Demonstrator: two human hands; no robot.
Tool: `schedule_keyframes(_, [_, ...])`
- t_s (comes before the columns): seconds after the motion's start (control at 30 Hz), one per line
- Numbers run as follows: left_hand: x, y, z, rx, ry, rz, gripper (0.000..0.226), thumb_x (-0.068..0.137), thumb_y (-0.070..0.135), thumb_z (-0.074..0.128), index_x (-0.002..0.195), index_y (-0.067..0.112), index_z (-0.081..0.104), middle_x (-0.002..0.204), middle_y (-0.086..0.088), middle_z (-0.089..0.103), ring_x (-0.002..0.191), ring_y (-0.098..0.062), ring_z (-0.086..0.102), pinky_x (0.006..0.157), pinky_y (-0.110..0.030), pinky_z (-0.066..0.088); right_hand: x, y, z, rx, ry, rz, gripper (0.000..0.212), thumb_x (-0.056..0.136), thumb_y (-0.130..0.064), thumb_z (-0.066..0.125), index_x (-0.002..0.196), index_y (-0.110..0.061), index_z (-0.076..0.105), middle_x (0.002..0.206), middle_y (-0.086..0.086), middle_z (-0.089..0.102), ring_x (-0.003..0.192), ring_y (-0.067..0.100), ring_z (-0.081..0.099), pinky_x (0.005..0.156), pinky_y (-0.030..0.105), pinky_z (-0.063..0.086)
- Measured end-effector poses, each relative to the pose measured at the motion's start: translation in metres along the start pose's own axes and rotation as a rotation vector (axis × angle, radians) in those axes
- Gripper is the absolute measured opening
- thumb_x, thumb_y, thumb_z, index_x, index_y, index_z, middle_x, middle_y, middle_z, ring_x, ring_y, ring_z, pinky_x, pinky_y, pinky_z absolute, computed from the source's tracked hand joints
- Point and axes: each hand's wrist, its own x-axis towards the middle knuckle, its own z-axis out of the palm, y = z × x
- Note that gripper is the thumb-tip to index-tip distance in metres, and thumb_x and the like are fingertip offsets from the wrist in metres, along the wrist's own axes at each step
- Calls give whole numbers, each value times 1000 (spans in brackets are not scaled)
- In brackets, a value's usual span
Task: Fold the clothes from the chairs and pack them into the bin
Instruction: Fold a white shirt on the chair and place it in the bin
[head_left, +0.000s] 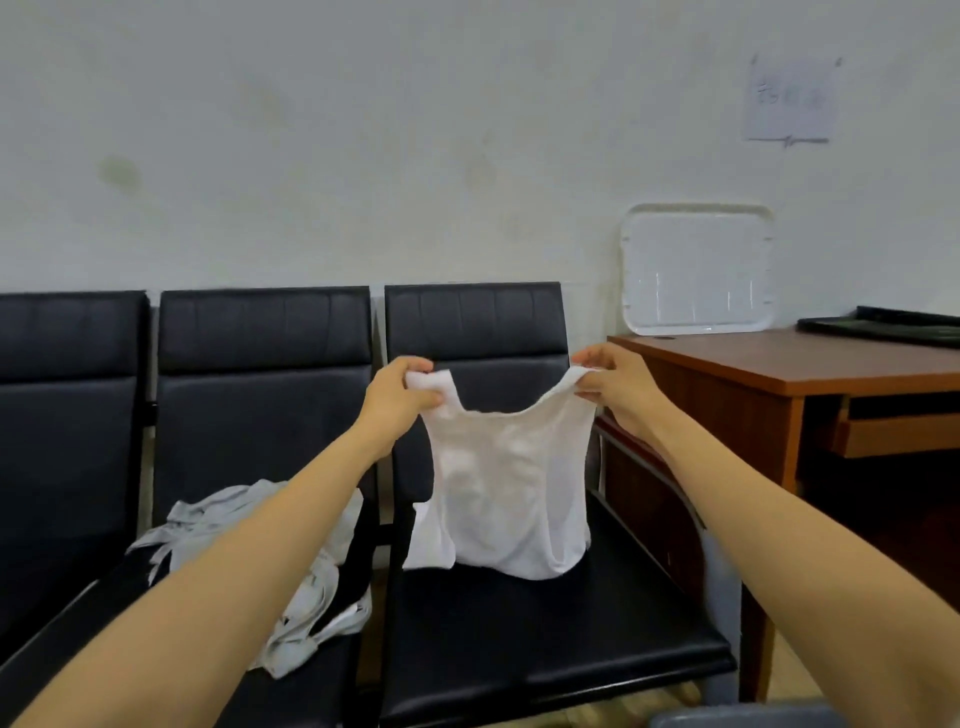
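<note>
A white sleeveless top (506, 488) hangs in front of the right black chair (545, 639), its hem resting on the seat. My left hand (397, 395) pinches its left shoulder strap and my right hand (618, 382) pinches the right strap, holding the top spread between them. A crumpled light grey garment (306, 613) lies on the seat of the middle chair (260, 364), partly hidden by my left forearm. A grey edge (743, 717) at the bottom right may be the bin; too little of it shows to tell.
A third black chair (67, 415) stands at the left. A brown wooden desk (805, 369) sits right of the chairs, with a white tray (696, 270) leaning on the wall and a dark tray (893, 325) on top. A paper (789, 98) hangs on the wall.
</note>
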Motion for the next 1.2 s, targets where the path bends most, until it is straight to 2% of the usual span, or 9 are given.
schedule_keyframes(0.17, [-19,-12,-4,64,-67,-97,44,80,-2,71,122,7,62,118,-9,60,110,-26,58,98,-42,50,-11,10,0,290,10,225,39,87,18,47,110,-10,62,120,8,52,115,27,51,97,36,47])
schedule_keyframes(0.33, [-23,-25,-6,237,-62,-131,23,84,1,67,105,10,66,102,-11,61,91,-26,61,85,-35,53,-23,20,-7,60,-203,387,33,85,5,64,118,0,64,120,12,61,112,24,56,100,31,43])
schedule_keyframes(0.43, [-29,-32,-4,507,-24,-100,14,84,6,62,96,10,69,95,-11,63,86,-29,60,73,-34,48,-28,31,-13,-360,-217,363,35,77,4,73,111,0,67,121,15,62,116,29,54,108,40,39])
schedule_keyframes(0.53, [-34,-40,2,569,6,-103,11,85,10,65,94,4,69,93,-12,65,84,-31,64,73,-37,53,-35,45,-13,-681,-161,250,36,78,2,73,113,0,68,118,15,63,109,29,58,98,37,48])
schedule_keyframes(0.8, [-24,-70,7,468,-17,-101,16,84,24,70,73,17,61,99,-12,60,85,-27,59,76,-40,52,-34,70,-9,-859,-81,107,20,99,-19,50,109,-9,63,101,10,62,83,20,56,72,27,44])
schedule_keyframes(0.9, [-19,-79,13,523,-167,-192,17,93,24,59,89,9,54,98,-15,59,77,-26,60,73,-40,53,-28,81,-8,-796,-130,227,14,99,-18,49,110,-12,57,101,10,60,83,24,59,68,30,51])
schedule_keyframes(0.97, [-13,-74,20,389,-182,-281,13,94,16,56,88,10,46,102,-15,56,79,-32,65,71,-43,59,-15,81,-1,-786,-210,212,29,96,-24,56,120,-8,55,121,11,55,106,27,57,92,35,50])
schedule_keyframes(1.1, [15,-32,22,33,64,-95,4,96,7,51,97,11,52,104,-9,59,88,-23,61,65,-28,56,12,43,8,-206,96,71,13,92,-11,61,103,-11,54,112,12,59,105,25,58,92,35,50])
schedule_keyframes(1.2, [20,0,8,-164,197,44,14,94,5,52,99,17,57,100,-5,64,94,-21,61,78,-29,53,19,6,5,26,179,-103,11,99,-12,48,90,-16,53,97,6,61,96,20,62,86,27,53])
